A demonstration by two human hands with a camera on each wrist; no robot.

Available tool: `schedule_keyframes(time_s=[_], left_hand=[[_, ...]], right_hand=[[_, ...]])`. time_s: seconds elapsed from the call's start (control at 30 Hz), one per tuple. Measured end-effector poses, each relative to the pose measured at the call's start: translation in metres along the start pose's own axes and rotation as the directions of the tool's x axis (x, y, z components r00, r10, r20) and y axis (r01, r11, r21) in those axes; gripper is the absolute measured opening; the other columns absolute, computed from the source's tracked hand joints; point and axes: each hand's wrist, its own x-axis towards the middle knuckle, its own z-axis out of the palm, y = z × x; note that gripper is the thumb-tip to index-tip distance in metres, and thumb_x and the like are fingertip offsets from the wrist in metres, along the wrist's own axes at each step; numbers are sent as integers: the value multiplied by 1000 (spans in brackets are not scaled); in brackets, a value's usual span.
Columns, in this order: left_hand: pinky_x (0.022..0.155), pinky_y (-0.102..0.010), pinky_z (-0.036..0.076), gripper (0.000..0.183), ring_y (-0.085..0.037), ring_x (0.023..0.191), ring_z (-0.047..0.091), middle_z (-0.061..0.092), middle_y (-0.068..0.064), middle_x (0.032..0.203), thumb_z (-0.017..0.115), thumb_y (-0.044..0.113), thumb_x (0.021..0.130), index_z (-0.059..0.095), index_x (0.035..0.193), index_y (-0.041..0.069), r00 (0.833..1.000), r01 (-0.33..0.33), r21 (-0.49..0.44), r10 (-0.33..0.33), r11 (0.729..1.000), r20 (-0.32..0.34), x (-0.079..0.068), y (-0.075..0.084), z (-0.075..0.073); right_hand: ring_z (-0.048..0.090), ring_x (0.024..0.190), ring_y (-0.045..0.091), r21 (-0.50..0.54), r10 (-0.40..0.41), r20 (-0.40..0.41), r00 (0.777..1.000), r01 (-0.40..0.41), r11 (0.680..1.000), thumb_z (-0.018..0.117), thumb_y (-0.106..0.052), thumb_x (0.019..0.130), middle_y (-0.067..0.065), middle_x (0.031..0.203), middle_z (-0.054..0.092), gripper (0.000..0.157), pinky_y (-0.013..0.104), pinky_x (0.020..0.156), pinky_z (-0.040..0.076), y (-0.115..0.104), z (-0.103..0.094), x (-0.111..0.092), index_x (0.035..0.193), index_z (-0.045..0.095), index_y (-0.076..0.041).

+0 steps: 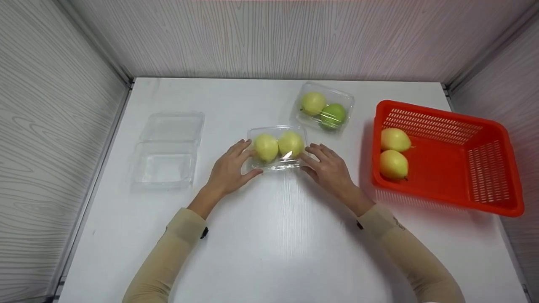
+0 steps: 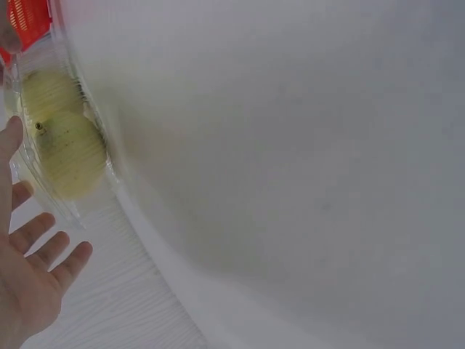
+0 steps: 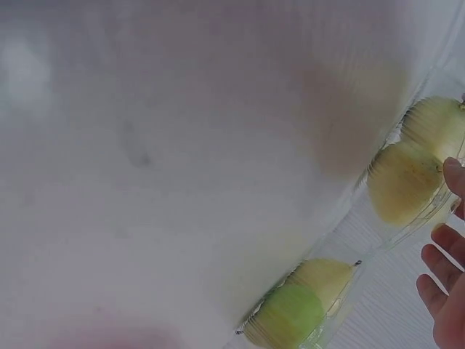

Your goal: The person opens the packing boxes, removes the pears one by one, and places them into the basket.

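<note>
A lidded clear plastic clamshell box lies on the table between both hands, with two yellow pears side by side inside. The left hand is at the box's left side, fingertips right at its edge and thumb stretched along the front. Spread, fairly straight fingers show on the left hand in the left wrist view. At the opposite side, the right hand has its fingertips by the box's right edge. Its fingers look relaxed in the right wrist view.
Behind and to the right stands another clear box holding a yellow and a green fruit. An opened clamshell box lies at left. A red plastic basket at right holds two yellow pears. Wood-grain panels border the white table.
</note>
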Motion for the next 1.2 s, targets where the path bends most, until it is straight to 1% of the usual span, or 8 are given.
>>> schedule_keyframes(time_s=[0.23,0.4,0.7,0.87,1.03,1.2], left_hand=[[121,-48,50,53,-31,154,46,52,-9,161,78,50,93,67,132,16,1000,-27,9,27,1000,-11,-2,7,3],[123,-49,49,53,-31,154,45,51,-9,163,77,51,94,66,134,17,1000,-27,10,27,1000,1,-2,12,4],[122,-49,50,55,-31,154,45,50,-8,163,75,52,95,65,136,18,998,-54,17,54,998,11,-2,21,8],[122,-49,50,54,-31,154,45,51,-8,163,75,52,96,65,137,18,998,-67,16,66,998,14,-3,25,10],[121,-48,51,54,-32,153,47,52,-9,162,76,51,95,66,136,17,996,-83,8,83,996,8,-5,30,11],[119,-47,53,54,-31,152,49,53,-9,161,77,52,94,66,134,17,996,-90,6,90,996,-4,-8,33,13]], right_hand=[[73,118,34,-20,-14,-5,1000,14,1000,87,-22,88,11,121,76,37,50,104,63,1,-5,-9,123,78,-17],[73,117,34,-8,-1,2,1000,1,1000,87,-22,89,12,122,76,37,50,103,63,1,-9,-14,124,77,-17],[73,115,36,-20,-15,-35,999,14,1000,90,-20,84,14,120,76,41,51,99,65,2,-15,-26,123,78,-15],[74,114,36,-17,-14,-52,999,13,1000,90,-21,85,13,119,76,40,50,98,65,1,-20,-31,123,78,-15],[73,115,36,-6,-14,-39,999,13,1000,90,-22,85,14,120,76,41,51,99,64,1,-24,-37,124,78,-14],[74,115,36,-21,-17,-21,1000,16,1000,90,-23,85,13,121,76,42,50,100,64,1,-28,-42,124,78,-14]])
